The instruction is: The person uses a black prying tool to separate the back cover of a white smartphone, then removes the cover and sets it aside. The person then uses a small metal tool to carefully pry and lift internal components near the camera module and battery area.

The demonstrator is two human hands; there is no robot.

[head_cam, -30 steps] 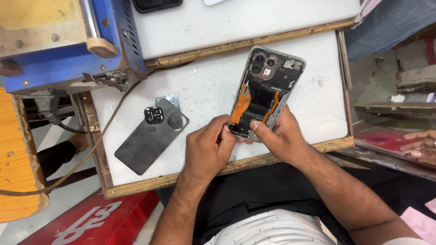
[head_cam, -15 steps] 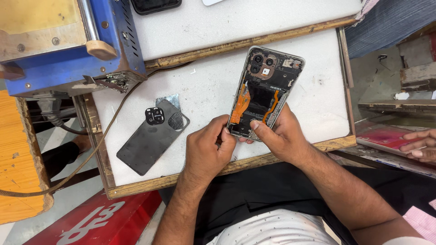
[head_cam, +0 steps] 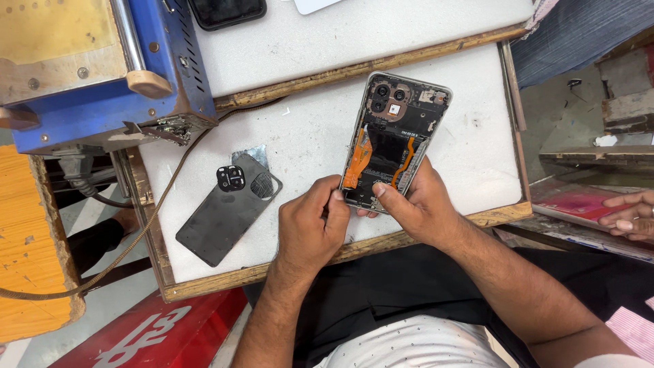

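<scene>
- Head view: a person seated at a repair desk [head_cam: 477, 123] grips an opened smartphone [head_cam: 395, 140] by its lower end, its back cover off and its camera cluster, dark battery and orange flex cables facing up.
- The right hand [head_cam: 419, 208] is closed around the phone's lower right corner, thumb pressed on the exposed edge, apparently to steady the frame flat against the white pad.
- The left hand [head_cam: 313, 225] is curled at the lower left corner, fingertips pinched together against the frame; whether a small tool sits between them cannot be told.
- The removed back cover [head_cam: 221, 218], dark with a square camera bump, lies face up well apart to the left, seemingly set aside out of the working area; a thin metal sheet [head_cam: 253, 155] pokes out from under its top end.
- The work surface is a white padded board in a worn wooden frame, scuffed and speckled.
- A blue metal machine [head_cam: 102, 102] with a wooden top stands at upper left, its cable trailing off the desk edge.
- Another person's hand [head_cam: 630, 215] rests at far right beside a red tray [head_cam: 572, 204]; a second dark phone [head_cam: 225, 12] lies at the top.
</scene>
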